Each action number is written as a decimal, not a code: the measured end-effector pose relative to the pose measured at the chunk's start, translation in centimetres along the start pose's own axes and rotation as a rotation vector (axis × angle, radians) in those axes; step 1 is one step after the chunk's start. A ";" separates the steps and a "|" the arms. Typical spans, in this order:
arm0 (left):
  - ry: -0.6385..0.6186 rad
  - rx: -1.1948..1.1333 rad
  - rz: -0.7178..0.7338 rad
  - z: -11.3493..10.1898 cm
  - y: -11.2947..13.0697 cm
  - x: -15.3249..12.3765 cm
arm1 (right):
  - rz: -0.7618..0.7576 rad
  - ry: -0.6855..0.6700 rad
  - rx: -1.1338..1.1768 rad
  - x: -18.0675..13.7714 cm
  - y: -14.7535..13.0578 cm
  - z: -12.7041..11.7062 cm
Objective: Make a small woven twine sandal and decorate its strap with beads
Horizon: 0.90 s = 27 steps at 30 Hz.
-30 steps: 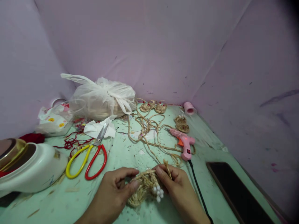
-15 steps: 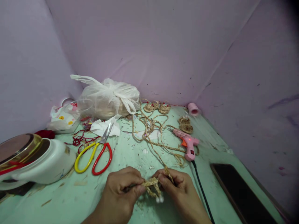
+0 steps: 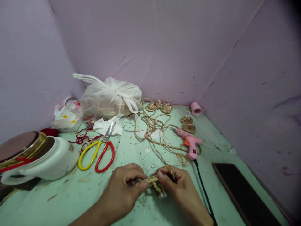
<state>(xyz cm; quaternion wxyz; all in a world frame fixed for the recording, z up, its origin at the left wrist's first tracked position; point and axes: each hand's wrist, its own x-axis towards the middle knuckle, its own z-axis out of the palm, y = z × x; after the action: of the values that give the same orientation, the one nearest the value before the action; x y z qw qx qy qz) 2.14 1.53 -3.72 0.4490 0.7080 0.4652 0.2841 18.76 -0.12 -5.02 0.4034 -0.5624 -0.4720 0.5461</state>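
Between my two hands is a small piece of braided straw cord (image 3: 155, 185) with white beads (image 3: 162, 195) hanging at its lower side. My left hand (image 3: 128, 188) pinches its left end between thumb and forefinger. My right hand (image 3: 175, 185) is closed on the right part, its thumb pressed against the cord. A long run of the same braid (image 3: 158, 153) leads from my right fingers back to a loose tangle on the table. The far side of the piece is hidden by my fingers.
Scissors (image 3: 107, 138) with yellow and red handles lie left. A pink glue gun (image 3: 191, 144), its light on, and a phone (image 3: 244, 194) lie right. Small woven slippers (image 3: 188, 124), a pink spool (image 3: 197, 108), a plastic bag (image 3: 113, 97) and a white mug (image 3: 58, 160) stand around.
My hands have shifted slightly and turned the braided piece, so its beaded loop hangs more bunched under my fingers. The whole view has moved a little.
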 end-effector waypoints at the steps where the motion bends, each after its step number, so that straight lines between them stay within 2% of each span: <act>1: -0.010 -0.009 0.013 0.0 0.0 0.0 | 0.002 0.007 0.006 0.0 0.1 0.1; 4: -0.003 -0.050 0.035 0.0 0.0 0.2 | 0.000 0.013 -0.001 0.0 0.1 0.1; 6: 0.043 -0.102 -0.015 0.0 -0.2 0.4 | -0.006 0.025 -0.008 0.1 0.0 -0.2; 8: 0.118 -0.231 -0.145 -0.2 -0.5 0.7 | -0.021 0.088 0.036 0.2 -0.2 -0.7; 11: 0.213 -0.544 -0.393 -0.5 -1.0 1.2 | 0.017 0.232 0.173 0.4 -0.5 -1.6; 14: 0.212 -0.743 -0.503 -0.7 -1.0 1.4 | 0.095 0.221 0.243 0.6 -0.6 -1.7; 19: 0.145 -0.733 -0.481 0.0 -0.8 1.2 | 0.094 0.083 0.243 0.6 -0.3 -0.2; 24: -0.014 -0.561 -0.470 0.5 -1.0 0.9 | 0.118 0.179 0.290 0.7 0.1 0.2; 27: 0.027 -0.600 -0.488 0.5 -1.0 1.1 | 0.102 0.226 0.264 0.6 0.1 0.3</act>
<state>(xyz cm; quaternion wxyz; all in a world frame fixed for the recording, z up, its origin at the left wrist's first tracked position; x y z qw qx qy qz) 2.56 2.53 -4.88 0.6842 0.4098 0.5224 0.3017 18.45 0.44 -5.27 0.4961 -0.5854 -0.3186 0.5565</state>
